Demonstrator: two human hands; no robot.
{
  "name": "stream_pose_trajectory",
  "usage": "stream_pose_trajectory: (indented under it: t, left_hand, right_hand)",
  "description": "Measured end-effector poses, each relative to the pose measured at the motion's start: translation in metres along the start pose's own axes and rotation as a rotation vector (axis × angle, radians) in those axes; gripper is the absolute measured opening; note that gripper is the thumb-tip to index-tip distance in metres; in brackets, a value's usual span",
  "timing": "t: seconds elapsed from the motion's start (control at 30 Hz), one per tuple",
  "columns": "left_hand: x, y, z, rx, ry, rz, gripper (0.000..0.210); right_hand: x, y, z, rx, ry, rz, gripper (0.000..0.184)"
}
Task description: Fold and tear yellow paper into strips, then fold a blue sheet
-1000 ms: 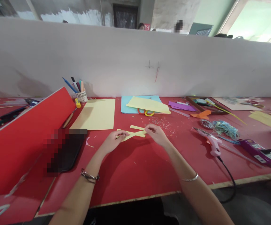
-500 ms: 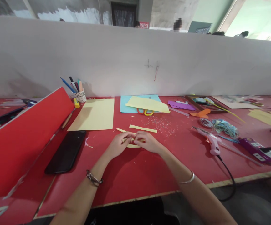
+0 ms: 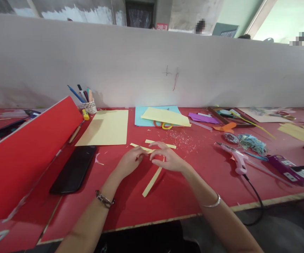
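My left hand [image 3: 130, 162] is just above the red table, its fingers curled in towards the thumb. Whatever may be between those fingertips is hidden. Facing it, my right hand [image 3: 170, 158] has its fingers spread and bent, with a gap between thumb and forefinger. A pale yellow paper strip [image 3: 152, 182] slants towards me from beneath the right thumb; I see no grip on it. Behind the fingers lie a second strip [image 3: 136, 146], partly covered by the hands, and a third strip [image 3: 171, 146] near the right knuckles.
To the left are a black phone [image 3: 74, 170], a leaning red board [image 3: 31, 154], a yellow sheet [image 3: 110, 128] and a pen cup [image 3: 90, 107]. Scissors [image 3: 167, 126] lie under paper at the back. A corded pink glue gun [image 3: 238, 160] and a purple power strip [image 3: 286, 168] are on the right.
The hands have moved apart slightly, and the right fingers have spread. The strip that was bent between both hands now stretches out straight towards me.
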State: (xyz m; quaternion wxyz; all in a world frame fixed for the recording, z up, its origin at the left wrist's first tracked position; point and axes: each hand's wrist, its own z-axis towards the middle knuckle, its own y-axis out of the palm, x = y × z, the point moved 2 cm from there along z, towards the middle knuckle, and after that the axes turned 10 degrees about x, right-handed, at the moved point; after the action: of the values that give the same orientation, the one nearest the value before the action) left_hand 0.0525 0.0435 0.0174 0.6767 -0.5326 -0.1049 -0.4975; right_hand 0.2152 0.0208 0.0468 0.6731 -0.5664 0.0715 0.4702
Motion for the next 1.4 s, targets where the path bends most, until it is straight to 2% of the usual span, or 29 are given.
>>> stream_pose_trajectory:
  t: [0.07,0.2,0.27,0.37,0.4,0.47,0.57,0.67,0.73,0.93,1.1,1.4]
  left_hand:
    - [-0.002,0.000,-0.001,-0.033,0.027,0.051,0.025]
    - [0.001,-0.003,-0.001,-0.082,0.013,0.114,0.024]
    - [0.003,-0.004,-0.001,-0.101,-0.028,0.130,0.028]
    - [0.006,-0.005,-0.002,-0.114,-0.065,0.122,0.030]
    - [0.006,-0.005,-0.002,-0.111,-0.061,0.102,0.030]
    - [0.006,-0.005,-0.001,-0.103,-0.044,0.040,0.031]
    - [0.004,-0.003,-0.001,-0.092,-0.023,-0.063,0.036]
    - [0.004,-0.003,0.000,-0.095,-0.015,-0.142,0.039]
    - [0.006,-0.004,-0.001,-0.090,-0.031,-0.176,0.037]
    - [0.014,-0.006,-0.003,-0.085,-0.025,-0.216,0.037]
    - [0.012,-0.006,-0.002,-0.018,-0.054,-0.135,0.020]
    - [0.010,-0.012,0.001,0.163,-0.098,-0.116,0.023]
  right_hand:
    - [-0.002,-0.005,-0.002,-0.109,-0.011,0.009,0.010]
    - [-0.005,-0.002,-0.008,-0.440,-0.047,-0.003,0.025]
    - [-0.005,0.003,-0.008,-0.481,-0.045,-0.068,0.022]
    - [-0.006,0.010,-0.007,-0.491,-0.071,-0.109,0.001]
    - [-0.006,0.011,-0.006,-0.492,-0.080,-0.091,0.005]
    - [-0.007,0.009,-0.004,-0.463,-0.068,-0.028,0.010]
    - [-0.005,0.003,-0.001,-0.303,0.002,0.034,0.015]
    - [-0.002,-0.001,0.000,-0.083,0.029,-0.044,0.017]
    - [0.000,0.000,-0.001,-0.006,0.010,-0.132,0.016]
    - [0.003,0.012,-0.002,-0.106,0.008,-0.120,0.015]
    - [0.004,0.012,0.001,-0.004,0.041,-0.068,0.022]
    - [0.007,0.006,0.002,0.040,0.182,0.066,0.021]
